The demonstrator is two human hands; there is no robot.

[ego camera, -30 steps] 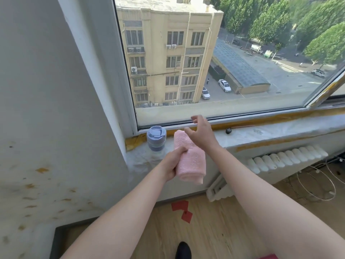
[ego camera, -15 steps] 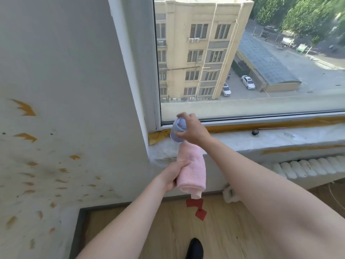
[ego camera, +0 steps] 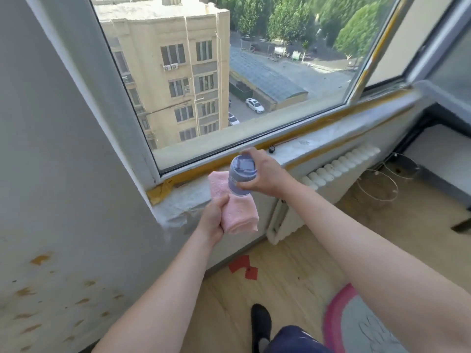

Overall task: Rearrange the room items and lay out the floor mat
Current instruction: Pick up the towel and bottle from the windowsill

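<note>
1. The right hand (ego camera: 262,175), which a second earlier only hovered over the windowsill (ego camera: 331,146), had closed its fingers around the lavender cup (ego camera: 240,178) and lifted it clear of the sill.
2. The left hand (ego camera: 212,221) kept its fingers clenched on the folded pink towel (ego camera: 235,212), held just below the cup and touching it.
3. Judged from this, the sill items were gathered; the floor mat (ego camera: 356,324) lay near right, apparently not yet arranged.
4. Cup: smooth, cylindrical, flat-lidded plastic. Towel: soft, fuzzy terry, folded thick. Sill: film-wrapped, with yellow tape along its edges.
</note>
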